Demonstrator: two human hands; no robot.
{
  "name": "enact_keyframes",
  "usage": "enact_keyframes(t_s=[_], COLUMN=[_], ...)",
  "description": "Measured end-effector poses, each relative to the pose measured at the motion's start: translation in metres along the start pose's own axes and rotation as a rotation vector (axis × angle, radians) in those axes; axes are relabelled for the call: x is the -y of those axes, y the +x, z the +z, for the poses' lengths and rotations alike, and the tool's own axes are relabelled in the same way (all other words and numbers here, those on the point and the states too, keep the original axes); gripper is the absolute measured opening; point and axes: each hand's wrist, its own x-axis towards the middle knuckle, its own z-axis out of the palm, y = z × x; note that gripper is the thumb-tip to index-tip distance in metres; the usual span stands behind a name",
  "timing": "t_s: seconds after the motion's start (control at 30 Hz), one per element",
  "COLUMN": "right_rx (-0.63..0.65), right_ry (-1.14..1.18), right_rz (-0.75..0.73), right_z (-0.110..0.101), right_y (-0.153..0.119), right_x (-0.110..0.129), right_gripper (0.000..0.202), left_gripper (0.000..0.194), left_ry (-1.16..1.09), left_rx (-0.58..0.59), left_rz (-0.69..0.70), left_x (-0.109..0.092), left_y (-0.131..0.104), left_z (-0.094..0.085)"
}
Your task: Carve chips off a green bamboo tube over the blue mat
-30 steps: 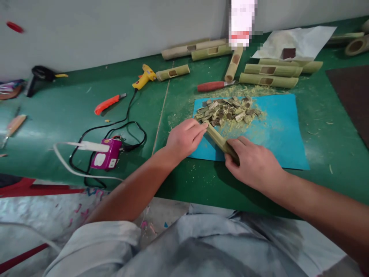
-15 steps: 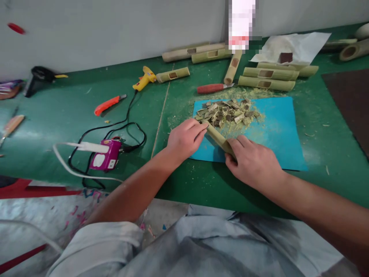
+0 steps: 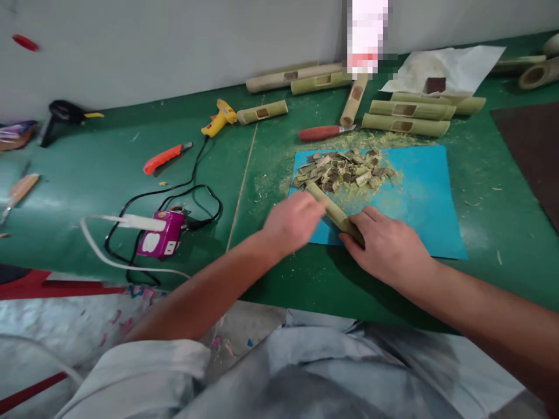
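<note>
Green table (image 3: 262,145), near edge (image 3: 314,307) open between forearms (image 3: 222,285), right hand (image 3: 391,241) around bamboo tube (image 3: 335,213), grip of left hand (image 3: 297,221) unclear

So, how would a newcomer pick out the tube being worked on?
On the green table lies a blue sheet with a pile of chips. The tube slants from the pile's near edge down to the right hand, which grips it. Unlike the other tubes, all farther back, it is in hand.

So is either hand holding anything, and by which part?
The right hand grips a bamboo tube by its near end; the left hand is blurred, its hold unclear.
</note>
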Motion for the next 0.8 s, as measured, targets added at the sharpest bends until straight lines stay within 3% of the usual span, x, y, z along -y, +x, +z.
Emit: enact_keyframes(t_s=[0.1, 0.2, 0.37, 0.53, 0.8], right_rx=[-0.006, -0.016, -0.087, -0.189, -0.228], right_ry=[-0.01, -0.022, -0.055, -0.034, -0.059], right_rz=[-0.006, -0.004, -0.052, -0.1, -0.134], right_z=[0.001, 0.0, 0.0, 0.003, 0.002], right_y=[-0.001, -0.001, -0.002, -0.004, -0.003], right_x=[0.001, 0.002, 0.004, 0.002, -0.001], right_gripper=[0.027, 0.027, 0.027, 0.023, 0.018], left_gripper=[0.034, 0.032, 0.028, 0.025, 0.024], left_ry=[-0.051, -0.007, -0.102, -0.039, -0.007], left_rx=[0.066, -0.019, 0.02, -0.054, -0.097], left_rz=[0.063, -0.091, -0.01, -0.116, -0.18], left_x=[0.004, 0.011, 0.013, 0.023, 0.024], left_y=[0.0, 0.0, -0.002, -0.003, 0.0], left_z=[0.001, 0.001, 0.0, -0.004, -0.008])
